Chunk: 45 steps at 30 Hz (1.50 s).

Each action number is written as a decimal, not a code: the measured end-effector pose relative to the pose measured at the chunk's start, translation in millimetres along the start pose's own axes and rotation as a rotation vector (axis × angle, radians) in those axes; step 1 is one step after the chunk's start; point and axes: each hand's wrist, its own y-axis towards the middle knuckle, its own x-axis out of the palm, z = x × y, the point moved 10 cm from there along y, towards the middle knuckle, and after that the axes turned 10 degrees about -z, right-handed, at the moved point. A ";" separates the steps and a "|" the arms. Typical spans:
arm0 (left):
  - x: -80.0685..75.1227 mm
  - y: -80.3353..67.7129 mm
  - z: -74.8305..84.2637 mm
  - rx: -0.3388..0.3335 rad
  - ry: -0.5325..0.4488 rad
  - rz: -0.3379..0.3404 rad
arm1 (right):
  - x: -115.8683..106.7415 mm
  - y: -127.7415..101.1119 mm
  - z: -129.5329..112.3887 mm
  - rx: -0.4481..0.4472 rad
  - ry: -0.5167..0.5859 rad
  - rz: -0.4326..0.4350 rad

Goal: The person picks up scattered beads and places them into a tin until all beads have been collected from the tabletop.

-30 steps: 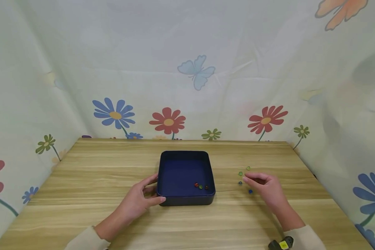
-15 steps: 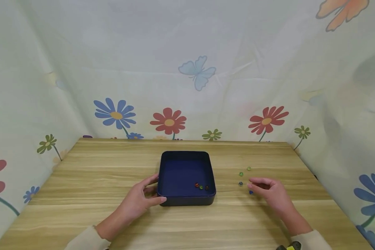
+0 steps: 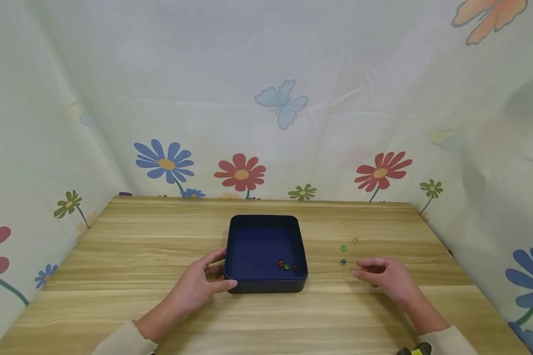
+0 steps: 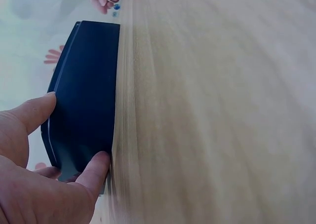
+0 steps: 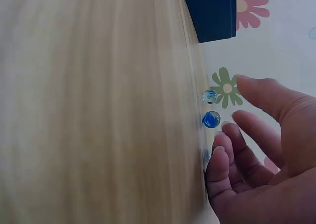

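A dark blue square box [image 3: 266, 286] sits on the wooden table. My left hand [image 3: 195, 286] holds its near left corner, the thumb at the front wall and the fingers along the left side. Inside lie a red marble [image 3: 281, 263], a green marble [image 3: 286, 266] and a brown marble [image 3: 295, 267]. My right hand [image 3: 393, 278] hovers low over the table, right of the box, thumb and forefinger apart. Near its fingertips in the right wrist view rests a blue marble [image 5: 211, 119]; the head view hides it behind the hand. A clear blue marble [image 5: 210, 96] lies just past it.
Two green marbles lie farther back on the right of the table, a nearer one [image 3: 344, 248] and a farther one [image 3: 355, 240]. The wooden table [image 3: 160, 227] ends at a flower-printed cloth [image 3: 195, 123] at the back and sides.
My right hand has shifted toward me and slightly right, now covering the blue marble in the head view. The left hand and the box keep their places.
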 end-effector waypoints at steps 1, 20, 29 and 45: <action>-0.1 -0.2 0.0 -0.001 0.000 0.001 | 0.0 0.3 -0.2 -0.002 -0.011 -0.002; -1.2 0.0 -3.0 -0.004 0.012 0.001 | 1.7 6.2 2.8 0.030 -0.130 -0.023; -0.1 0.8 -3.1 -0.006 -0.001 -0.004 | 0.1 6.6 3.2 0.041 -0.148 -0.028; 1.4 0.1 -1.5 -0.008 -0.034 -0.012 | -1.4 7.1 1.4 0.044 -0.224 -0.028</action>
